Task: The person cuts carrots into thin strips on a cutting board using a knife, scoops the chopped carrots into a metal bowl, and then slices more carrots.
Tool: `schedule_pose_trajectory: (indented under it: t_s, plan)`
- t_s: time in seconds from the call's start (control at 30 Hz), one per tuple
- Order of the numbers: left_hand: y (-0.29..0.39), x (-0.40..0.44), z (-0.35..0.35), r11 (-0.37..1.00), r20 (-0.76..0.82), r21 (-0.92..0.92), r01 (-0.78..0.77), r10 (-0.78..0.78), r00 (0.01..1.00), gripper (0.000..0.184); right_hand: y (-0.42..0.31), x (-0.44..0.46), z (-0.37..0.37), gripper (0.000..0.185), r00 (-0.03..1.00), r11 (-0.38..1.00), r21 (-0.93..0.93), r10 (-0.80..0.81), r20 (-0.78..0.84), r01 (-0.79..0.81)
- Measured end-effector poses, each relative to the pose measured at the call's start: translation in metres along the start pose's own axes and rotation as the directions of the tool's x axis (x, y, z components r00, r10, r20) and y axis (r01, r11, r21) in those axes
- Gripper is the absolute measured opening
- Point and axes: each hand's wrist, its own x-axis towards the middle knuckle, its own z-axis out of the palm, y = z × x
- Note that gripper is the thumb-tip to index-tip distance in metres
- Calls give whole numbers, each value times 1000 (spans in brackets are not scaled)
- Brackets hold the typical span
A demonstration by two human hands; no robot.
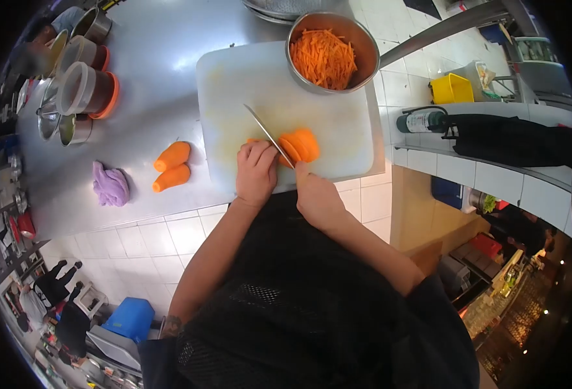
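Observation:
On a white cutting board, my left hand is closed on a carrot that it mostly covers. My right hand grips the handle of a knife, whose blade slants between my left fingers and the orange slices. Overlapping carrot slices lie just right of the blade. Beyond them, a metal bowl with shredded carrot sits at the board's far right corner. Two peeled carrot pieces rest on the metal table left of the board.
A purple cloth lies on the metal table at the left. Behind it are lidded containers and metal pots. A fire extinguisher and yellow bin are at the right. Other people appear at the left and right edges.

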Motion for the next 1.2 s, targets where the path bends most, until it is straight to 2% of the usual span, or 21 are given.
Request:
schedule_pose_trajectory:
  t_s: [0.1, 0.23, 0.3, 0.43, 0.5, 0.63, 0.7, 0.73, 0.8, 0.93, 1.0, 1.07, 1.13, 1.2]
  plan:
    - [-2, -3, -1, 1000, -8, -14, -12, 12, 1000, 24, 6, -1, 2, 26, 998, 995, 95, -22, -65, 28]
    - [-4, -2, 1, 998, -19, -65, 25, -26, 999, 22, 14, 4, -6, 30, 998, 996, 86, -10, -58, 15]
    - [-3, 1, -1, 997, -25, -76, 10, -12, 1000, 22, 12, 2, -23, 32, 998, 997, 39, -70, -5, 70]
    - [-2, 0, -2, 997, 3, -71, 17, -16, 1000, 22, -24, -29, -68, 34, 996, 998, -5, -63, 64, 64]
    - [-1, 0, -1, 997, 0, -69, 15, -15, 1000, 23, -36, -41, -83, 36, 975, 999, 18, 25, 221, -29]
    - [0, 0, -2, 999, -5, -38, 4, -5, 1000, 25, -43, -38, -83, 36, 958, 996, -15, 87, 274, -86]
    - [0, -3, -2, 999, 11, -43, 11, -11, 1000, 25, -35, -22, -53, 33, 990, 999, 6, 52, 134, -53]
    - [-2, -2, -1, 1000, 2, -29, -1, 1, 1000, 25, -23, -11, -38, 33, 988, 999, -1, 46, 147, -47]
    - [-1, -5, -2, 999, 3, -32, 12, -12, 1000, 25, -7, 5, -10, 27, 998, 998, 44, 33, 53, -35]
    - [-2, -2, 0, 997, -28, -80, 17, -19, 999, 23, 9, 10, -3, 23, 997, 992, 104, 76, 9, -77]
    - [-2, -1, 2, 996, -56, -84, 24, -29, 998, 23, 16, 15, -11, 21, 998, 980, 199, 23, -58, -11]
    - [-3, -7, 4, 994, -81, -91, 55, -62, 995, 23, 14, 16, -19, 21, 999, 987, 163, 19, -29, -14]
    - [-2, -4, 0, 1000, -61, -8, 28, -28, 998, 22, -3, 11, -35, 21, 1000, 992, 128, 17, 8, -18]
    - [-1, -5, -1, 1000, -64, -4, 26, -26, 998, 22, -24, -3, -53, 20, 999, 997, 72, 28, 40, -31]
